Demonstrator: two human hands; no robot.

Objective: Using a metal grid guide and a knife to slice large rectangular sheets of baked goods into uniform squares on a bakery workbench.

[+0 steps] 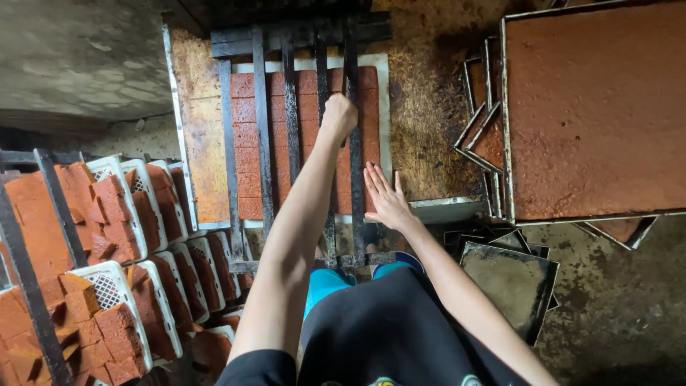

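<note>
While laid flat over the slab (246, 136), black grid (289, 143) of long metal bars, spanning from far crossbar to near crossbar by the knees. Beneath it, reddish-brown slab, scored into rectangular blocks, sitting on a white board (384, 107) on the bench (429, 121). Left hand (339, 114) closed around one bar towards the far end, arm stretched out over the grid. Right hand (386, 196) open, fingers spread, pressed flat on the slab's near right edge, just beside the outermost bar. Bench top stained brown and greasy around the board. To the right, large tray (593, 107) filled level with the same reddish paste, touching a few smaller metal trays (482, 132) stacked askew at its left rim. Lower right, on the floor (614, 307), more dark empty trays (511, 282) leaning on one another. To the left, white plastic crates (107, 286) packed with cut orange-red blocks (107, 207), set in rows, with dark metal bars (53, 207) crossing above them. Black shirt and blue shorts at bottom of view.
</note>
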